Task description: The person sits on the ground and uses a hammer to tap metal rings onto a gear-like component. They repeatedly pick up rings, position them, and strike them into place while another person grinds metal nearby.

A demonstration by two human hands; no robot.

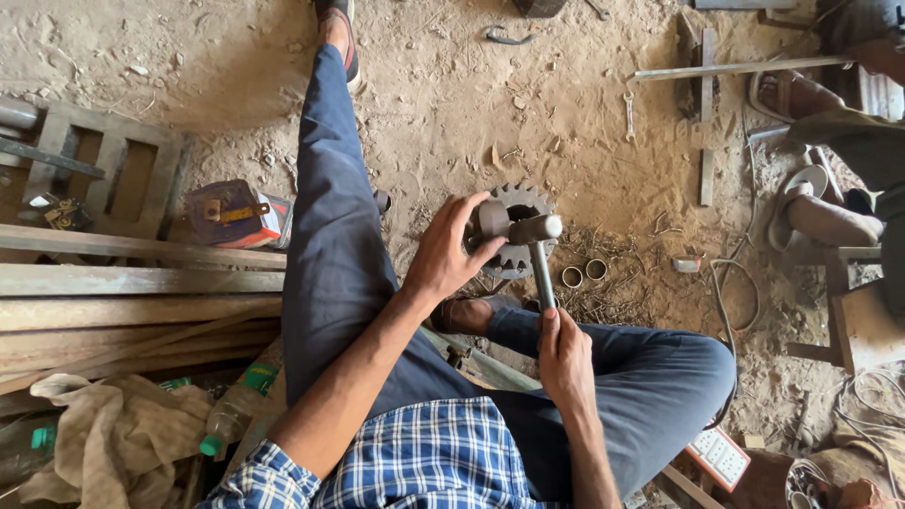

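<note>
A toothed metal gear (518, 236) with a short shaft stands on the sandy ground between my legs. My left hand (447, 251) grips the gear's hub from the left side. My right hand (563, 356) is closed around the handle of a steel hammer (538, 247), whose head rests against the top of the gear's shaft. My left leg stretches forward in dark blue trousers; my right knee is bent to the right.
Two small metal rings (584, 273) lie right of the gear. Long wooden planks (132, 283), a tin can (238, 215) and plastic bottles (238, 405) sit left. A wrench (630, 115), metal bars (735, 68) and another person's sandalled feet (815, 203) are at right.
</note>
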